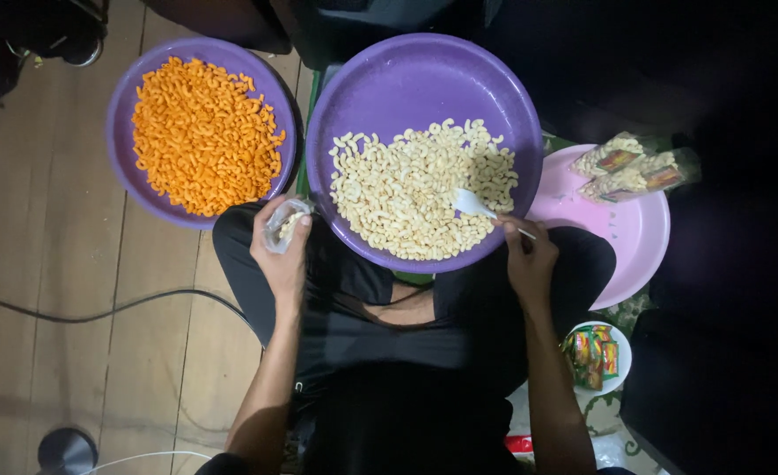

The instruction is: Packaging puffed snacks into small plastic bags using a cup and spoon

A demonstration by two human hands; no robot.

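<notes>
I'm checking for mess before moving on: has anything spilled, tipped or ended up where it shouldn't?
Nothing stands out. The pale snacks sit inside their purple basin, the orange ones inside theirs. The left hand holds a small clear bag upright; the right hand holds a white spoon.

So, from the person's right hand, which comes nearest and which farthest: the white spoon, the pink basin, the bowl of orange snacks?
1. White spoon: held in the right hand, its scoop in the pale snacks.
2. Pink basin: just to that hand's right, holding filled packets.
3. Bowl of orange snacks: far across on the left, beyond the left hand.
</notes>
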